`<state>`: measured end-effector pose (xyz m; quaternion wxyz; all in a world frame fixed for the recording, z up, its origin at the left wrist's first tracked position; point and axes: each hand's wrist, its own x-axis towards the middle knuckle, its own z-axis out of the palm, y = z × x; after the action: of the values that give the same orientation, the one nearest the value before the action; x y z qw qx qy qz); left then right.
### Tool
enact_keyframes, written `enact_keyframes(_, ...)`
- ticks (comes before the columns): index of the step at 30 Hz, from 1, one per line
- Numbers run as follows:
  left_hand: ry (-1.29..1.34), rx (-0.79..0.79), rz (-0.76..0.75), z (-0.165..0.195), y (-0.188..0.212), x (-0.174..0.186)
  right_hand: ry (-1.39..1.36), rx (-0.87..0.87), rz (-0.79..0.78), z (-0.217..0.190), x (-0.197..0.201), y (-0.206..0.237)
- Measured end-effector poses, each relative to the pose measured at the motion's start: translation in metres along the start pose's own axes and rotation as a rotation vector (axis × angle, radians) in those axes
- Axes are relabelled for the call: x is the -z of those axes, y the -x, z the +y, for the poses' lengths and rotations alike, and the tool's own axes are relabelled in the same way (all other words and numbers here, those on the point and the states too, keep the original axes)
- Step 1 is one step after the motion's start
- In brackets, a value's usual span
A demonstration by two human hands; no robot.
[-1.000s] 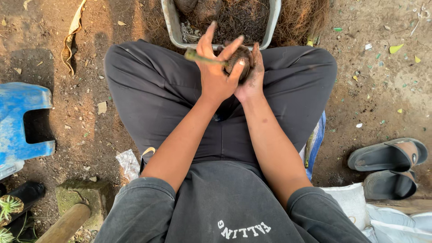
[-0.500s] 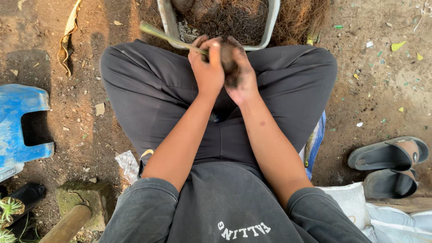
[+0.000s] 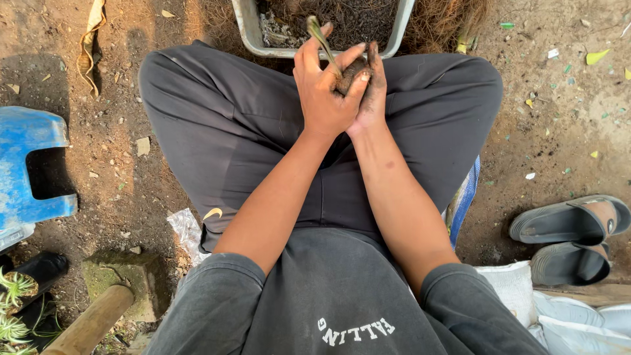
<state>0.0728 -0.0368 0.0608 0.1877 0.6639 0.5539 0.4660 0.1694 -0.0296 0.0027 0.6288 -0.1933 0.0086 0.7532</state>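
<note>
The person sits cross-legged on bare earth, and both hands meet above the lap at about 12 o'clock in the head view. Between the palms sits a dark clump of soil and roots (image 3: 350,71), with a thin green stem (image 3: 319,36) rising out of it toward 11 o'clock. The clump already looks packed into a rough ball, so the shaping seems well along; it is not yet set down anywhere, and the grey tub (image 3: 244,26) of dark fibrous mix just beyond the hands, at 12 o'clock, remains well filled.

The left hand (image 3: 323,92) wraps the clump from the near side, its fingers curled closed over the ball, with the stem passing out between them. The right hand (image 3: 369,92) presses from the other side, palm flat against the clump, fingers nearly straight and pointing up, their tips smeared with soil. Together they clasp the ball firmly, with no gap showing. Both forearms run up from the body and converge, wrists touching just over the crossed legs.

Around the person: a blue plastic stool (image 3: 29,164) at 9 o'clock, a pair of grey sandals (image 3: 568,236) at 3 o'clock, small green plants (image 3: 13,296) at 8 o'clock, and white sacks (image 3: 578,315) at 4 o'clock.
</note>
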Motion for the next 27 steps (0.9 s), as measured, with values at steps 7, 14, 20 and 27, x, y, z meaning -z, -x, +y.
enact_keyframes(7,0.044,0.192,0.017,-0.011,-0.003,-0.002,-0.085,-0.044,0.112,0.007,-0.009,0.004)
enact_keyframes(14,0.322,0.056,-0.044,-0.020,-0.012,0.017,0.089,0.046,0.080,0.000,-0.036,0.017)
enact_keyframes(20,0.052,-0.153,-0.128,-0.013,-0.014,0.018,-0.031,-0.025,0.083,-0.008,-0.028,0.014)
enact_keyframes(27,-0.056,-0.222,-0.117,-0.016,-0.002,0.009,0.038,0.048,0.085,-0.008,-0.008,0.004)
